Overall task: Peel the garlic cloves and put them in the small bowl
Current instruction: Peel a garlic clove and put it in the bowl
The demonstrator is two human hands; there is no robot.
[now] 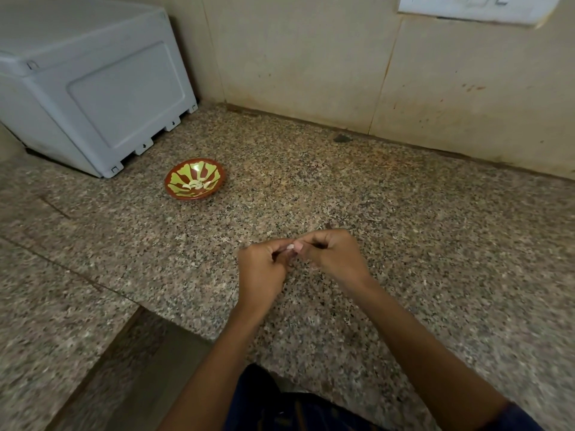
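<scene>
Head view: left hand (260, 269) and right hand (334, 255) pinching a small pale garlic clove (290, 247) together above the near edge of the speckled granite counter (404, 213), fingertips meeting, likely to work the skin loose. Small red-and-yellow patterned bowl (195, 178) well apart toward the far left corner, holding pale cloves, within reach for dropping.

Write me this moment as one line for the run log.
stage: peeling | left hand and right hand: both pinch one garlic clove | small bowl: on counter, pale pieces inside
</scene>
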